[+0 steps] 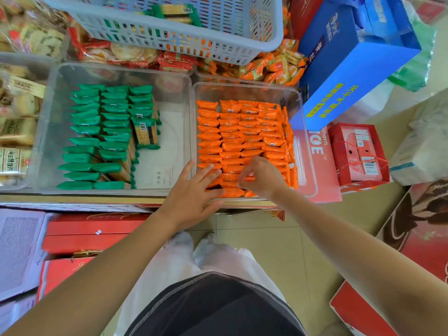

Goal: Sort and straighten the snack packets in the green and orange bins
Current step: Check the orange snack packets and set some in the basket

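The orange packets (pixel 242 132) stand on edge in tight rows that fill the right-hand clear bin (pixel 242 90) from its far wall to its near rim, with a few more packets wedged upright along its right side. The left hand (pixel 191 192) lies flat across the near-left corner of these rows, fingers straight and spread, pressing on the packet tops while the heel of the hand hangs over the bin's near rim. The right hand (pixel 261 178) is over the near-middle rows with its fingers curled down; thumb and forefinger seem to pinch the top edge of one packet, though the hand itself hides the exact contact. Just beside this bin on the left, a second clear bin (pixel 167 132) holds the green packets (pixel 101 132), lined up in columns along its left half, with one green packet (pixel 145 133) lying flat, barcode up, at the edge of the rows and bare floor to its right. Behind both bins a grey slotted basket (pixel 169 32) rests over loose mixed snacks. A blue carton (pixel 351 69) leans at the right, above red boxes (pixel 358 154).
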Tool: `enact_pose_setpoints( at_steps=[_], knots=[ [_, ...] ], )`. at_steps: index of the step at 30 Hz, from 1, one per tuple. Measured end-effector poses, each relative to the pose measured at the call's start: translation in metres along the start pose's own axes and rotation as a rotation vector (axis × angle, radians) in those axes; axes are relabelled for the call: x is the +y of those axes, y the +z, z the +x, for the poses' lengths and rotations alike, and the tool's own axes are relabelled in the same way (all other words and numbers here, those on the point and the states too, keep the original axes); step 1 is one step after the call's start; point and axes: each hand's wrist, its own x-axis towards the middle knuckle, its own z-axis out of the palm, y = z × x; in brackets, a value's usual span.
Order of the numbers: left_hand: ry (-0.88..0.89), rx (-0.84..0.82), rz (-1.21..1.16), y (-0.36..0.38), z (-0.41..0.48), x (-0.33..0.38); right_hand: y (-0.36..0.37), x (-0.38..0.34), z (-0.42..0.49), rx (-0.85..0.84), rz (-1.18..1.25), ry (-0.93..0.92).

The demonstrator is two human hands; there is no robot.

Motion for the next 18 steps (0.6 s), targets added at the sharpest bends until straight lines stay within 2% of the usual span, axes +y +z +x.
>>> enact_pose_setpoints(
  at_steps=[9, 14, 18],
  knots=[
    [0.003, 0.018, -0.003, 0.001, 0.001, -0.001, -0.003, 0.002, 0.0, -0.022, -0.301, -0.205],
    [-0.003, 0.015, 0.01, 0.0, 0.001, -0.001, 0.003, 0.007, -0.002, 0.132, -0.213, -0.29],
    [-0.016, 0.013, 0.021, 0.0, 0.002, 0.001, 0.008, 0.016, -0.005, 0.19, -0.026, -0.277]
  ],
)
